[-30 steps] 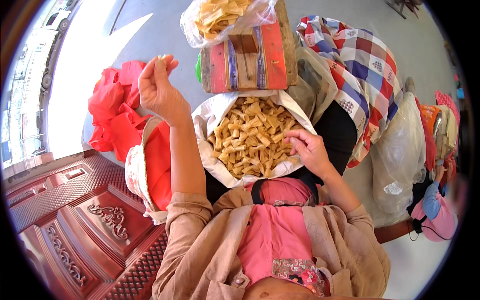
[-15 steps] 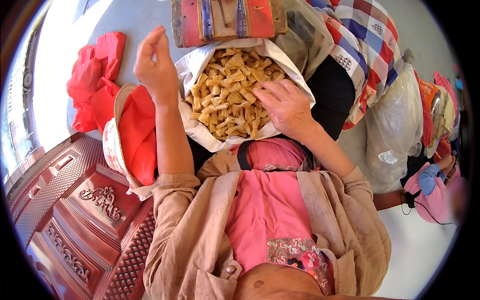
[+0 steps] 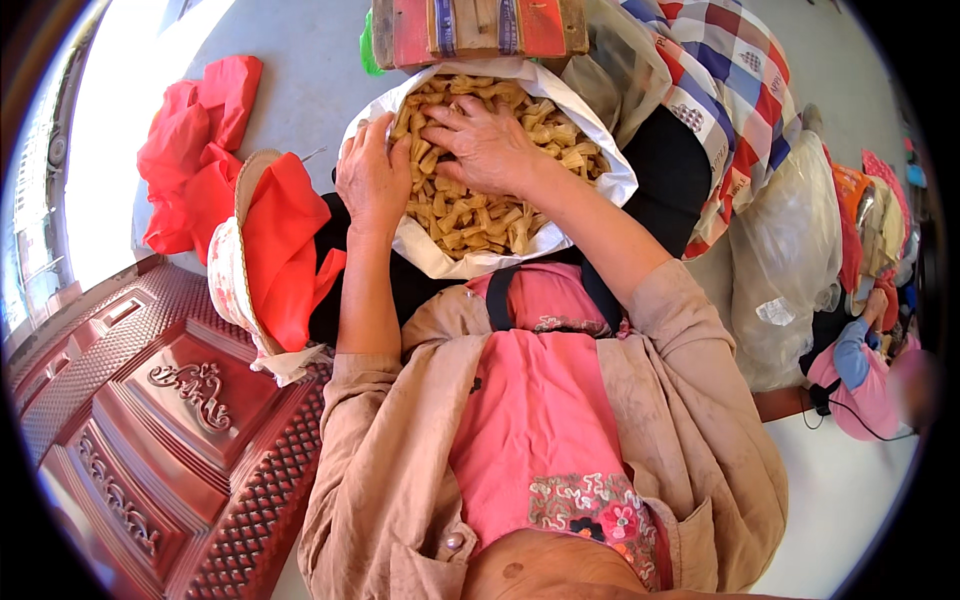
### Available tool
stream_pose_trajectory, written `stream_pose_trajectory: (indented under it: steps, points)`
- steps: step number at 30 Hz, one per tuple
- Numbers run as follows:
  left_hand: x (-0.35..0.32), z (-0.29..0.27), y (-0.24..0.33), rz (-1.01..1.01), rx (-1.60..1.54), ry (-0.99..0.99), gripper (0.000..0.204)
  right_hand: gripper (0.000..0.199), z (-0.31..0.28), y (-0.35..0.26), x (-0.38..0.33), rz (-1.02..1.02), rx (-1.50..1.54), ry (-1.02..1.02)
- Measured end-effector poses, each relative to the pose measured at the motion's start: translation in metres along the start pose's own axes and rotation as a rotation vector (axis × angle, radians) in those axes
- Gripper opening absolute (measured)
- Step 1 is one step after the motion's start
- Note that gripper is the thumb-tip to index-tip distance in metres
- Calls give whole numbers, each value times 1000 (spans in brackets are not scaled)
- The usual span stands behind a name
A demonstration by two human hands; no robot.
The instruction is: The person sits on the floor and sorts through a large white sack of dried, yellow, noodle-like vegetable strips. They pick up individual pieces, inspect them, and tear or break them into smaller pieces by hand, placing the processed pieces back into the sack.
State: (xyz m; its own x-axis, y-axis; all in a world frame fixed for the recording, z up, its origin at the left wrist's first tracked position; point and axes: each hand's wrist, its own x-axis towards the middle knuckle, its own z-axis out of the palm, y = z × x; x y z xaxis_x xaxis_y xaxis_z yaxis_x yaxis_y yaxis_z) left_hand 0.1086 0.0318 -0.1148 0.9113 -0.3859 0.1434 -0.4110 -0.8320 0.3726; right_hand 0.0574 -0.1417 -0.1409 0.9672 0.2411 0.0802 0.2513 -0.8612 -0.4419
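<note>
A white sack point(image 3: 607, 203) with its mouth spread wide lies before me, full of small yellow-brown knotted pieces point(image 3: 478, 222). My right hand point(image 3: 487, 148) rests on the pieces in the upper left part of the sack, its fingers spread among them. At the left rim is my left hand point(image 3: 375, 180), fingers apart and pointing away from me, its fingertips by the rim. Neither hand visibly holds a piece. Just beyond the sack stands a worn wooden block point(image 3: 482, 28) with red paint and blue straps.
Left of me lie red cloth point(image 3: 190, 165) and a brimmed hat point(image 3: 228, 262) with red fabric, near a dark red carved panel point(image 3: 200, 390). Checked cloth point(image 3: 735, 85) and a clear plastic bag point(image 3: 785, 270) are at right. Another person in pink point(image 3: 852, 385) sits at far right.
My left hand has come down from the air to the sack's left rim. My right hand has moved left across the pieces, from the right side of the sack.
</note>
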Motion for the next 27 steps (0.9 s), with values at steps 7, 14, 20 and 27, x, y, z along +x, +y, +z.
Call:
stream_pose_trajectory:
  steps: [7, 14, 20, 27]
  points:
    - [-20, 6, -12, 111, 172, -3, 50, 29, -23, 32, -41, 174, -136, -93]
    - [-21, 4, -11, 147, 140, 58, 48, 27, -34, 36, -84, 195, -191, -131]
    - [-22, 8, -9, 179, 186, 144, 42, 20, -16, 57, -60, 190, -256, 68]
    - [-23, -8, -10, 54, 173, 24, 33, 34, -12, 48, -40, 356, -254, -3]
